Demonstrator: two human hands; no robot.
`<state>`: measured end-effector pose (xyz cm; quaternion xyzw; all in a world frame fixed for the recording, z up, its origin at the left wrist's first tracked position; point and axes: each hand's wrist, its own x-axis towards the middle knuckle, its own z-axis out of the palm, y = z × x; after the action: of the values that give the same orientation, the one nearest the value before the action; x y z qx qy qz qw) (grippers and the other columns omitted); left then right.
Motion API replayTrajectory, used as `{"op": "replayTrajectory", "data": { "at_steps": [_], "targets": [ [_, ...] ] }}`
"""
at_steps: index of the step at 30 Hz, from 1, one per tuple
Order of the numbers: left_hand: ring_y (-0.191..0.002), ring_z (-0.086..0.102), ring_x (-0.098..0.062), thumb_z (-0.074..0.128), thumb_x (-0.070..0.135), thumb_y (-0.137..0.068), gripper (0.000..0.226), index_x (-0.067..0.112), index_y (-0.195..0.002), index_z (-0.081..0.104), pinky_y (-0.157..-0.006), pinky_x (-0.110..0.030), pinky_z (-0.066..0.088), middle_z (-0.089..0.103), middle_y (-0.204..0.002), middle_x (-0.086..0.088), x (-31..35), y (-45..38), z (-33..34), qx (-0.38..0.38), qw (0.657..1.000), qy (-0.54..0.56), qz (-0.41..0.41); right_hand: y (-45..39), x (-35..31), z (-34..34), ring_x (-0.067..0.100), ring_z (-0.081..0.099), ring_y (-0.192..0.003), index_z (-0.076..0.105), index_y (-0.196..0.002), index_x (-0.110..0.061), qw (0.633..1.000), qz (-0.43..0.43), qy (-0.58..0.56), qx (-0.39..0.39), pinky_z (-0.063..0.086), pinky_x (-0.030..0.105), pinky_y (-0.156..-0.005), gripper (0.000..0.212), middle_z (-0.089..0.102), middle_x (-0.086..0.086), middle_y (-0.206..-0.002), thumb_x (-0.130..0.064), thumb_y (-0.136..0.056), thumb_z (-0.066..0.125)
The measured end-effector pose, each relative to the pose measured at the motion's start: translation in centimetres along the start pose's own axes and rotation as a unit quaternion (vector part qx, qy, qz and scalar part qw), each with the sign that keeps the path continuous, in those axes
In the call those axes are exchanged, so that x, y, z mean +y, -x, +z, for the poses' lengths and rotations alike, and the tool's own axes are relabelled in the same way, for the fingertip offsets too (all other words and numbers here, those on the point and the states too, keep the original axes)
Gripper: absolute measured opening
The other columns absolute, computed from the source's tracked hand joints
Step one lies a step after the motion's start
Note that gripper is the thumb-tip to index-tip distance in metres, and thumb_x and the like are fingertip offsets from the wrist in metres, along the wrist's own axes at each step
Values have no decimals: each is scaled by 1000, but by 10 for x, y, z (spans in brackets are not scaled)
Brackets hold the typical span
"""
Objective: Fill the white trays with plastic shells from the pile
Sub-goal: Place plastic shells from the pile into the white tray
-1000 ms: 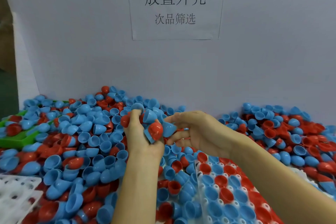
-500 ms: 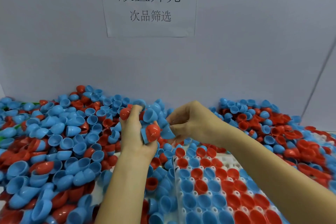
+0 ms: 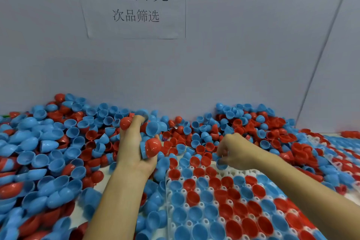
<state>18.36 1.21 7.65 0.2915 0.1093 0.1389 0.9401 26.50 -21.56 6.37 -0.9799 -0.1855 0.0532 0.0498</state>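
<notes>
**Shells going into the tray**

Grey partition walls backed the desk, with a paper sign of printed Chinese characters stuck up. A pile of blue and red plastic shells covered the desk's left side and far edge. The left hand was curled round a bunch of shells, a red shell foremost. The right hand, fingers bent, pinched a blue shell at the far edge of the white tray, whose pockets were mostly filled.
</notes>
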Motion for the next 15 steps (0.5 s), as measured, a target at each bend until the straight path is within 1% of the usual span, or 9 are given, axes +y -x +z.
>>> {"op": "replayTrajectory", "data": {
  "at_steps": [1, 2, 3, 5, 8, 10, 13, 14, 15],
  "targets": [
    [-38, 47, -2, 60, 13, -98, 10, 20, -95, 54, -36, -13, 38, 53, -58, 4, 0, -1, 1, 3, 1000, 3, -12, -1, 2, 7, 9, 54, -63, 71, -75, -20, 1000, -4, 25, -14, 49, 24, -57, 13, 54, -12, -69, -11, -85, 71],
    [-38, 49, -2, 58, 10, -99, 10, 18, -93, 54, -36, -13, 39, 54, -56, 4, 0, -1, 1, -14, 999, -34, -1, -2, 1, 12, 11, 51, -60, 66, -70, -22, 999, -11, 42, -16, 45, 24, -52, 19, 51, -12, -66, -8, -83, 69],
    [-38, 51, -1, 58, 10, -99, 10, 17, -92, 54, -37, -12, 39, 56, -54, 5, 1, -1, 0, -3, 999, -33, -1, -4, 1, 15, 14, 51, -60, 65, -71, -22, 998, -4, 64, -23, 40, 24, -48, 19, 50, -11, -66, -7, -82, 67],
    [-40, 54, -1, 66, 19, -94, 11, 18, -97, 56, -38, -13, 41, 59, -55, 5, 1, 0, -1, 11, 1000, -21, -19, -5, 0, 17, 20, 54, -66, 70, -81, -21, 995, -2, 97, -24, 37, 26, -48, 15, 53, -8, -71, -7, -81, 66],
    [-40, 55, -2, 69, 23, -91, 16, 18, -99, 57, -38, -13, 42, 59, -55, 4, 2, -3, -1, 21, 999, -27, -31, -5, -1, 20, 23, 46, -62, 56, -66, -16, 991, -9, 131, -22, 33, 27, -47, 21, 50, -1, -71, -4, -81, 63],
    [-39, 55, -2, 70, 23, -90, 16, 17, -96, 57, -39, -13, 42, 60, -54, 4, 3, -3, -1, 28, 999, -22, -32, -5, -2, 20, 24, 40, -62, 50, -64, -12, 990, -12, 142, -23, 29, 27, -46, 22, 47, 4, -74, -1, -80, 61],
    [-38, 54, -2, 69, 24, -90, 19, 18, -102, 55, -38, -14, 42, 59, -53, 4, 3, -4, -2, 19, 999, -27, -28, -6, -1, 20, 22, 34, -60, 38, -59, -11, 990, -16, 135, -35, 26, 27, -46, 34, 40, 4, -70, -4, -83, 62],
    [-39, 55, -2, 69, 24, -90, 20, 18, -103, 55, -38, -14, 42, 59, -53, 4, 3, -4, -2, 19, 999, -29, -27, -5, -1, 19, 22, 36, -60, 42, -59, -9, 991, -11, 131, -38, 29, 28, -46, 33, 42, 4, -69, -6, -84, 63],
    [-39, 55, -3, 69, 24, -90, 20, 18, -102, 55, -38, -15, 43, 59, -53, 4, 4, -3, -1, 19, 999, -27, -31, -7, -1, 18, 22, 43, -60, 52, -64, -6, 991, -6, 128, -37, 36, 29, -47, 25, 48, 4, -71, -7, -86, 64]
  ]
}}
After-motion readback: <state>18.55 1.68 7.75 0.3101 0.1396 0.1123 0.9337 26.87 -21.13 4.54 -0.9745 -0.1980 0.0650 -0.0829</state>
